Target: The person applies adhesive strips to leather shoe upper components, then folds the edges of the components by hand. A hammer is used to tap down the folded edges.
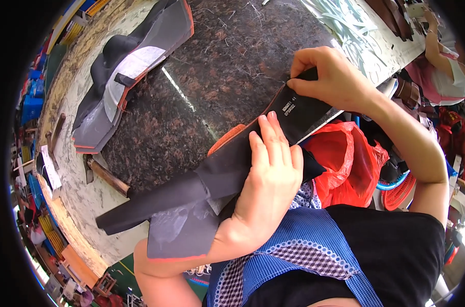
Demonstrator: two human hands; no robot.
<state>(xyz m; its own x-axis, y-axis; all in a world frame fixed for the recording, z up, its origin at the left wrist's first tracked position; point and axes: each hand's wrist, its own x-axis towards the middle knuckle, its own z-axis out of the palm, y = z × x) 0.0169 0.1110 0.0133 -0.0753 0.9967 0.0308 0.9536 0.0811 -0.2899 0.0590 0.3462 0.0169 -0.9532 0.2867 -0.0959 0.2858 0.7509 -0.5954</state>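
Observation:
A long black boot upper (181, 192), seemingly leather, lies slantwise over the front of a dark speckled stone slab (191, 66). Its near flap is grey with a red-orange edge, and white print marks its upper right part. My left hand (268, 163) rests on the middle of the piece, fingers stretched out along it. At the upper right end, my right hand (319, 71) pinches the black edge between thumb and fingers. An orange-brown strip (227, 138) shows along the far edge. What lies under my left palm is hidden.
Similar black and grey pieces (125, 77) with red-orange edges lie stacked at the far left. A wooden-handled hammer (108, 176) sits by the slab's left edge. Pale strips (345, 30) are heaped at the far right, and a red plastic bag (350, 158) is near my right arm. Another person (447, 71) sits at right.

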